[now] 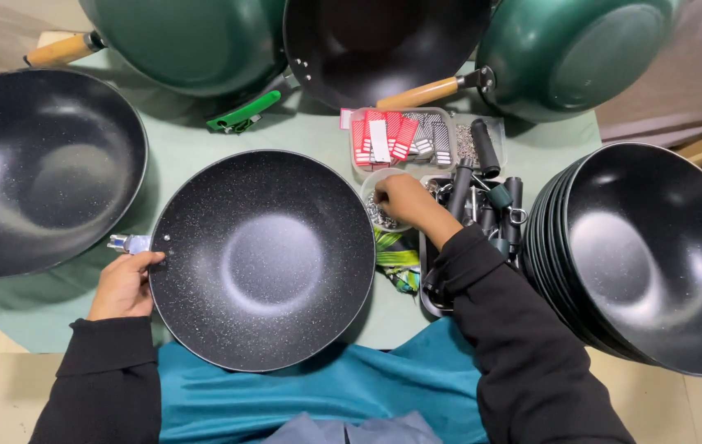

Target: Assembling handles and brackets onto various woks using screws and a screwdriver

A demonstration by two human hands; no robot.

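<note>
Across the green-covered bench [187, 152], several black non-stick woks are spread, seen from above. At the right edge a nested stack of woks [655, 255] is tilted toward the centre, and at the left a single handleless wok [39, 168] is laid open side up. At the back, two green-bodied woks with wooden handles [569, 49] and a black one between them are leaned together. In the middle, directly before the person, a speckled black wok [265, 259] is set upright over a teal cloth [334, 395]. Its left rim, where two rivets are seen, is gripped by the left hand [125, 284], with the thumb laid over the edge and the fingers curled beneath, just beside a small metal bracket [127, 242]. To the right of this wok, a tray of black handle grips [487, 205] and a clear box of red and white tags [392, 136] are placed. The right hand [404, 200] is lowered into a small white bowl of metal fasteners [380, 210], fingertips pressed together; whether a piece is pinched cannot be told.
</note>
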